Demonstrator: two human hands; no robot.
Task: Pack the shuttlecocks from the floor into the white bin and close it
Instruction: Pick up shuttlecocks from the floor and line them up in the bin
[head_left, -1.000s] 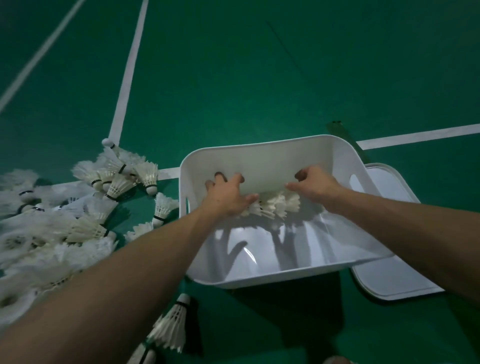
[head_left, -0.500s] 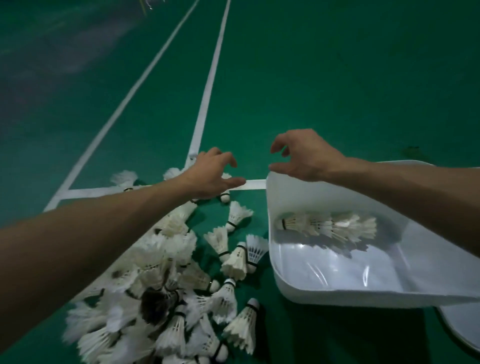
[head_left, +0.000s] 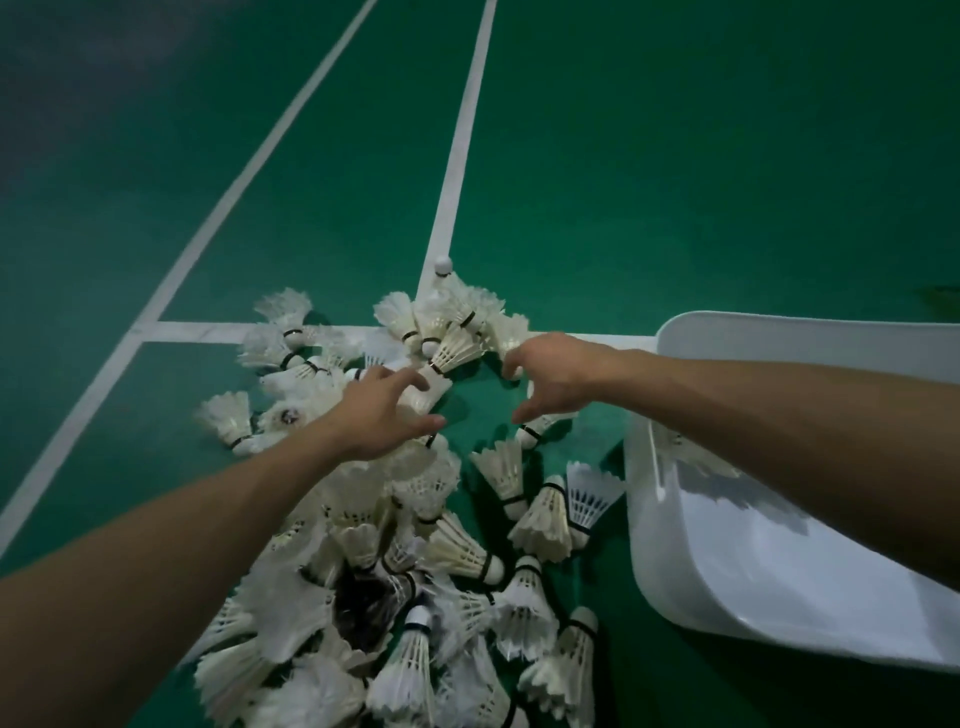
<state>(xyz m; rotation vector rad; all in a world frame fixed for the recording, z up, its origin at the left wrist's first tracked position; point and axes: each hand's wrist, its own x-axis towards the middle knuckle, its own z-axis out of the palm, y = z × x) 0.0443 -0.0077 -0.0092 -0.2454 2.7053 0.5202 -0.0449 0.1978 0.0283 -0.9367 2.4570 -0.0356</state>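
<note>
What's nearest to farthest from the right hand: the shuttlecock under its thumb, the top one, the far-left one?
1. Shuttlecock under the thumb, below the right hand.
2. Top shuttlecock, ahead on the white line.
3. Far-left shuttlecock, left edge.

Dim light. Green court floor (head_left: 675, 156); white court lines (head_left: 462, 150) meet in T-junction at left.

Dim, greenish light — soft blur, wide-angle bending at edges.

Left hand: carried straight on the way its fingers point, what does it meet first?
Probably the shuttlecock just beyond the fingertips of the left hand, in the pile's far part; depth is unclear.
</note>
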